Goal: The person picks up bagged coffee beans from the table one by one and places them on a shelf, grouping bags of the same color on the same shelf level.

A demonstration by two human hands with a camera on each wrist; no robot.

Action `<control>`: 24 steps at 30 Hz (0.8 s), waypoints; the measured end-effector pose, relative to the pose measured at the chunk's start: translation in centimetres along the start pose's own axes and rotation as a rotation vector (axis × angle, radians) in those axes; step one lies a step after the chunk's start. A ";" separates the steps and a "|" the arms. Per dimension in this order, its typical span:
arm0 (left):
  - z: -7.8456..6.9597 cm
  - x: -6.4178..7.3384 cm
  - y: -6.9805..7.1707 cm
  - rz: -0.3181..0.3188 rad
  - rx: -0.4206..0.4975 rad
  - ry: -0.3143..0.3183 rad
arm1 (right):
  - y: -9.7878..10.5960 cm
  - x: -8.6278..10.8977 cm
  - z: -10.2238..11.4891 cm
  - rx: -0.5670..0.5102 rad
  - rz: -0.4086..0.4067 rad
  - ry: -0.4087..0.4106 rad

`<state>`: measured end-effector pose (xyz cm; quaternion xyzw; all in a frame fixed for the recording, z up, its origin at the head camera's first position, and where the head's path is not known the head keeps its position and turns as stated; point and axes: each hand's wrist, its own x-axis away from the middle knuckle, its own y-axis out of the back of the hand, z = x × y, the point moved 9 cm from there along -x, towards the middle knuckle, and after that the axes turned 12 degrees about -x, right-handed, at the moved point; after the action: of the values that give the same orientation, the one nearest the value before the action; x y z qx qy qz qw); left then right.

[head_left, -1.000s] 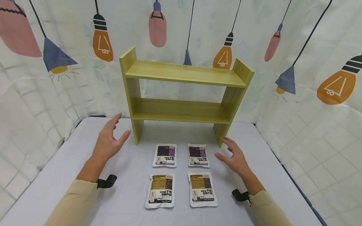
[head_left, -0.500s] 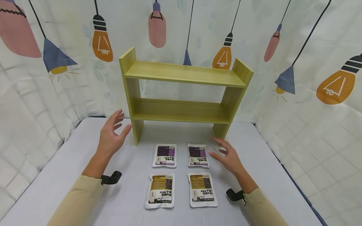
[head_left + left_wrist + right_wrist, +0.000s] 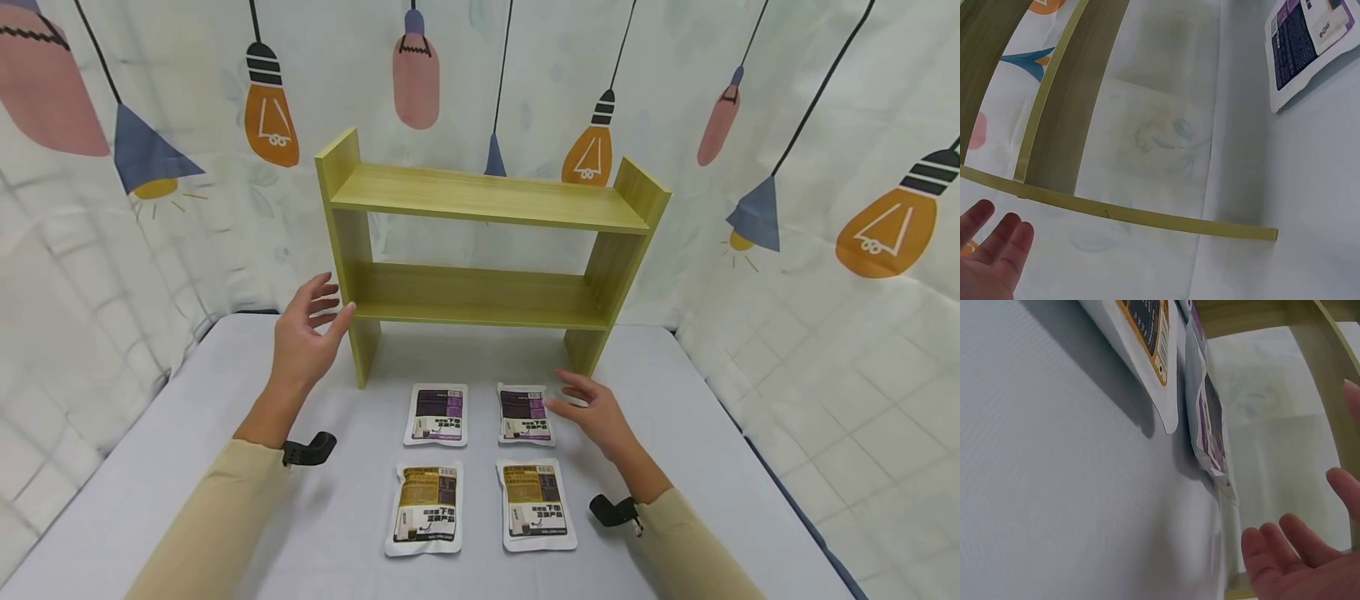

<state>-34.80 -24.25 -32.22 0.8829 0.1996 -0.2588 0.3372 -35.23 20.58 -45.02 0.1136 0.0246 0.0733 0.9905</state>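
Observation:
My left hand (image 3: 306,342) is raised beside the left side panel of a yellow-green wooden shelf (image 3: 480,293), thumb tip overlapping the panel's front edge in the head view. Its fingers are loosely bent and hold nothing; in the left wrist view the fingers (image 3: 1005,253) lie just outside the panel edge (image 3: 1147,217). Over the table, my right hand (image 3: 600,421) reaches in from the right with spread fingers and holds nothing. Its fingertips are close to the right edge of a white pouch with a purple label (image 3: 524,414), also seen in the right wrist view.
Another purple-label pouch (image 3: 437,414) lies to the left. Two gold-label pouches (image 3: 426,508) form a row nearer to me on the white-covered table (image 3: 480,575). Behind the two-tier shelf hangs a curtain (image 3: 322,75) printed with lamps and bulbs.
My left hand has risen and moved right, toward the shelf's left panel. My right hand has moved left, toward the right purple-label pouch. The pouches and shelf stay in place.

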 end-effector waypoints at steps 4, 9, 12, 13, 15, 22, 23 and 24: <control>-0.2 -0.7 -0.2 0.003 -0.004 0.017 | -0.5 -0.3 -0.3 -0.005 0.010 -0.021; -0.7 -1.4 -0.3 -0.002 0.022 0.020 | -1.0 -1.0 -0.7 -0.002 0.022 -0.045; -0.9 -1.8 -0.2 -0.010 0.036 0.020 | -1.4 -1.4 -0.9 -0.007 0.028 -0.066; -1.0 -1.9 -0.2 -0.014 0.045 0.020 | -1.5 -1.5 -1.0 -0.006 0.027 -0.073; -1.1 -2.0 -0.1 -0.021 0.051 0.020 | -1.7 -1.7 -1.1 -0.007 0.031 -0.082; -1.2 -2.5 0.1 -0.050 0.027 0.043 | -2.0 -2.3 -1.5 -0.008 0.023 -0.131; -1.2 -2.6 0.0 -0.054 0.029 0.046 | -2.0 -2.4 -1.6 -0.004 0.020 -0.135; -1.2 -2.6 0.0 -0.060 0.032 0.050 | -1.9 -2.4 -1.6 0.001 0.017 -0.136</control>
<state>-36.49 -23.94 -29.90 0.8880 0.2302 -0.2500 0.3099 -37.49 18.70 -46.96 0.1192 -0.0438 0.0735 0.9892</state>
